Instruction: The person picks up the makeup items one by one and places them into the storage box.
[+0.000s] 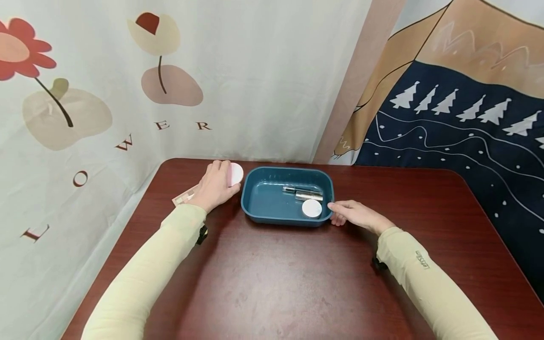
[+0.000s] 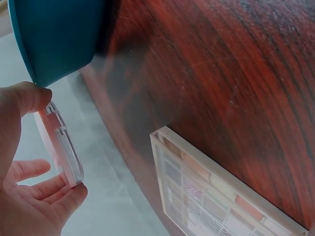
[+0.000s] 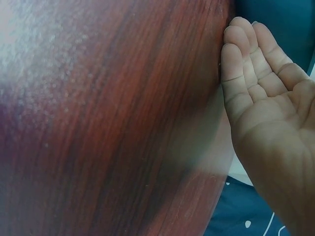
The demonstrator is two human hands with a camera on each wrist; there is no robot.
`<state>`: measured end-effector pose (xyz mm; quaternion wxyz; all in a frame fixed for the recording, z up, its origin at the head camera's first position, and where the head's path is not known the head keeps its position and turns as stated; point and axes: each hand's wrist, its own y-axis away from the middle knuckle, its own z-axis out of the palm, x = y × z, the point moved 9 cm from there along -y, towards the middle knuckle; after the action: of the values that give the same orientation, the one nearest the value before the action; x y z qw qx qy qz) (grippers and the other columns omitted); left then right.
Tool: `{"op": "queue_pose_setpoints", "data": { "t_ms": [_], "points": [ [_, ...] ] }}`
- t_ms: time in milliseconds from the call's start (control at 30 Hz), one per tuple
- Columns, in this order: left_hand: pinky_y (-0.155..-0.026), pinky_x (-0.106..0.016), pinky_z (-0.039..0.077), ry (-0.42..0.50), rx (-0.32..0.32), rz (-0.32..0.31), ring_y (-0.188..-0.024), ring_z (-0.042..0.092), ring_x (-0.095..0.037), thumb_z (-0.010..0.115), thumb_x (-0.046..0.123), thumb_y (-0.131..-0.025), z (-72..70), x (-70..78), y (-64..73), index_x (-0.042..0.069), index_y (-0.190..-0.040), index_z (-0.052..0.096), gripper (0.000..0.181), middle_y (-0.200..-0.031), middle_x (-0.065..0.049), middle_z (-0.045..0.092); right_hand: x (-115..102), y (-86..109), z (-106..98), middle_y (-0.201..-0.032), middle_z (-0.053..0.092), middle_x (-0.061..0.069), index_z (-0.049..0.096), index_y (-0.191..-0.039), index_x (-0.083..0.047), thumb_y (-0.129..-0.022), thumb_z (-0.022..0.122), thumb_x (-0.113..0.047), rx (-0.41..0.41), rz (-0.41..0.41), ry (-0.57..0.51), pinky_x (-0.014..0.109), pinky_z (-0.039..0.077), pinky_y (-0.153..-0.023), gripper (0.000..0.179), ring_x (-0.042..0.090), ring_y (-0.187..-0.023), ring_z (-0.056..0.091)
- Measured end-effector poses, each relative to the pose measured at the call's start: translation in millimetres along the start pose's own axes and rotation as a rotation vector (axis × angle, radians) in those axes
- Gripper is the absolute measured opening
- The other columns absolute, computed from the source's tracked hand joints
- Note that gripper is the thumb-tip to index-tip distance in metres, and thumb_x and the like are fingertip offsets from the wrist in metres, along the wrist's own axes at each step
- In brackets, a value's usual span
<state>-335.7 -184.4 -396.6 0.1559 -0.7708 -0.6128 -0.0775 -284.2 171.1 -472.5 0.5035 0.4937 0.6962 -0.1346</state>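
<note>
My left hand [image 1: 214,189] holds a round pink-and-white compact [image 1: 236,174] on edge beside the left end of a blue tray [image 1: 272,220]. In the left wrist view, thumb and fingertips pinch the compact [image 2: 61,142] by opposite edges, above the table. Under the left wrist lies an eyeshadow palette [image 2: 206,196] with a clear lid. My right hand [image 1: 354,213] is at the tray's right end, its nearly straight fingers [image 3: 234,66] against the outer wall. Inside the tray sit a round white-topped container [image 1: 312,208], a shiny gold tube [image 1: 309,196] and a slim tube [image 1: 290,189].
All of this stands near the back edge of a dark red wooden table [image 1: 272,283]. Behind it hangs a pale curtain [image 1: 263,94] with flower prints, and a dark blue cloth [image 1: 425,127] with trees hangs to the right.
</note>
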Motion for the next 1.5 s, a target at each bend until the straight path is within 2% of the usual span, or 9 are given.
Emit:
{"op": "queue_pose_setpoints", "data": {
  "t_ms": [367, 567, 867, 1233, 1500],
  "points": [
    [-0.099, -0.06, 0.048, 0.029, 0.017, 0.007, -0.127, 0.044, -0.043, 0.071, 0.029, -0.092, -5.5, 8.7, -0.1, -0.004, -0.144, 0.043, 0.068, -0.136, -0.026, 0.048, 2.1, -0.7, 0.0, -0.092, 0.073, 0.009, 0.07, -0.109, 0.0, -0.111, 0.047, -0.036, 0.013, 0.017, 0.017, 0.033, 0.052, -0.083, 0.043, 0.02, -0.085, 0.066],
    [-0.099, -0.059, 0.049, 0.04, 0.031, 0.045, -0.126, 0.045, -0.043, 0.071, 0.029, -0.091, -8.2, 16.6, 0.8, -0.005, -0.144, 0.044, 0.069, -0.134, -0.026, 0.05, -1.9, 1.4, 0.0, -0.093, 0.074, 0.011, 0.07, -0.109, 0.001, -0.111, 0.047, -0.035, 0.01, 0.01, 0.01, 0.035, 0.052, -0.084, 0.042, 0.021, -0.086, 0.066],
    [-0.095, -0.058, 0.052, 0.043, -0.004, 0.064, -0.124, 0.046, -0.038, 0.073, 0.03, -0.091, -4.8, 27.9, -0.3, -0.001, -0.144, 0.045, 0.068, -0.135, -0.023, 0.049, 0.4, 0.9, -0.8, -0.091, 0.073, 0.009, 0.07, -0.109, 0.0, -0.111, 0.046, -0.037, 0.008, 0.014, 0.015, 0.034, 0.052, -0.083, 0.044, 0.02, -0.085, 0.065],
    [-0.098, -0.056, 0.052, 0.034, -0.047, 0.093, -0.126, 0.046, -0.036, 0.074, 0.032, -0.091, 1.5, 43.0, -1.7, 0.0, -0.147, 0.045, 0.07, -0.139, -0.021, 0.048, -0.8, 0.9, 0.0, -0.092, 0.073, 0.01, 0.07, -0.109, 0.0, -0.111, 0.047, -0.036, 0.01, 0.004, -0.001, 0.033, 0.053, -0.082, 0.043, 0.019, -0.084, 0.066],
    [-0.099, -0.054, 0.052, 0.02, -0.049, 0.126, -0.124, 0.047, -0.037, 0.074, 0.031, -0.091, 5.4, 50.2, -3.8, -0.002, -0.145, 0.046, 0.07, -0.138, -0.022, 0.05, 0.0, 0.1, 0.1, -0.091, 0.073, 0.009, 0.07, -0.108, 0.0, -0.111, 0.047, -0.036, 0.014, 0.008, -0.001, 0.032, 0.053, -0.081, 0.043, 0.019, -0.084, 0.065]
  ]
}}
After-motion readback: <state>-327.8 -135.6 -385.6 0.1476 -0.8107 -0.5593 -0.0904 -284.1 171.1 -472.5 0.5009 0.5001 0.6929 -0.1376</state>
